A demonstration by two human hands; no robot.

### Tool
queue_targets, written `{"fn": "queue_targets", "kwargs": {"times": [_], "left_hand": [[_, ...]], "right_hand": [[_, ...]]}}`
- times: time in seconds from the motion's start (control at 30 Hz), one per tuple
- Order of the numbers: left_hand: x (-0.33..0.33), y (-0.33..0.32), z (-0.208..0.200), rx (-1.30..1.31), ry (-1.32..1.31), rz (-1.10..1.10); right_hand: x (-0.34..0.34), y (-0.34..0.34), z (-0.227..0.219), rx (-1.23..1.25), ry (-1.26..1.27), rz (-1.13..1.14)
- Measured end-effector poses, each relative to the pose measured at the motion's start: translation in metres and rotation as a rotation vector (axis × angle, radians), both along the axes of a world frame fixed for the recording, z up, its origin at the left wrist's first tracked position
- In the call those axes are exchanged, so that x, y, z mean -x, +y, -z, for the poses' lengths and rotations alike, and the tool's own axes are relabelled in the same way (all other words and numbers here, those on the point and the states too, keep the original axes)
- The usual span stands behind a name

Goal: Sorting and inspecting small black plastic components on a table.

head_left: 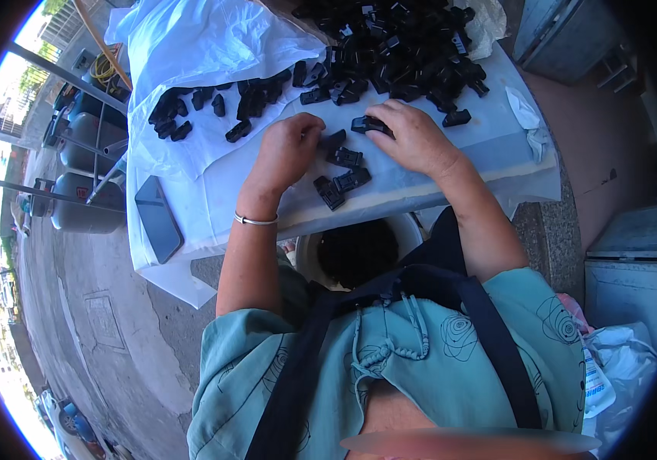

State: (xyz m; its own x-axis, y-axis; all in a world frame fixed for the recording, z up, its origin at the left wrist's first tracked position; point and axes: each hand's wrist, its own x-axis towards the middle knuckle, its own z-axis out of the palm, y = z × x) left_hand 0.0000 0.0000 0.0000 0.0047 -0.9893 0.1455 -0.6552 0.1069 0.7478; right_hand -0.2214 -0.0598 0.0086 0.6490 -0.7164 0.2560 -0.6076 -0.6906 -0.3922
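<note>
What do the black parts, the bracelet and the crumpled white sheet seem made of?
Black parts: likely moulded plastic, satin, with crisp edges and soft highlights. Bracelet: perhaps polished metal, by its pale gleam. White sheet: probably thin plastic film, glossy and creased.

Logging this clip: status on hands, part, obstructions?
Right hand gripping black plastic part. Left hand curled, contents unclear. Loose black parts between hands; no obstruction seen.

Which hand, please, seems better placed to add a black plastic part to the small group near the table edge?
Probably the right hand: it holds a black part beyond that group; what the left hand may hold is hidden.
</note>
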Motion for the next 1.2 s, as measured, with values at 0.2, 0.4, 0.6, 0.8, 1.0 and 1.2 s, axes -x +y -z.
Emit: {"fn": "queue_targets", "kwargs": {"times": [0.2, 0.4, 0.6, 0.8, 1.0, 1.2], "left_hand": [[0.013, -0.009, 0.007, 0.248, -0.214, -0.195], [0.008, 0.005, -0.003, 0.123, 0.047, 0.205], [0.01, -0.006, 0.007, 0.176, -0.189, 0.057], [0.014, 0.003, -0.002, 0.103, -0.01, 0.03], [0.012, 0.005, 0.0, 0.144, -0.046, 0.051], [0.01, 0.006, 0.001, 0.115, 0.004, 0.049]], "right_hand": [[0.008, -0.006, -0.004, 0.023, -0.035, -0.054], [0.01, -0.003, -0.008, -0.009, -0.038, -0.007], [0.002, -0.004, 0.003, 0.061, -0.196, -0.044], [-0.006, -0.001, 0.006, 0.079, -0.273, -0.03], [-0.025, 0.008, 0.006, 0.05, -0.297, -0.255], [-0.025, 0.009, 0.005, 0.013, -0.253, -0.239]]}}
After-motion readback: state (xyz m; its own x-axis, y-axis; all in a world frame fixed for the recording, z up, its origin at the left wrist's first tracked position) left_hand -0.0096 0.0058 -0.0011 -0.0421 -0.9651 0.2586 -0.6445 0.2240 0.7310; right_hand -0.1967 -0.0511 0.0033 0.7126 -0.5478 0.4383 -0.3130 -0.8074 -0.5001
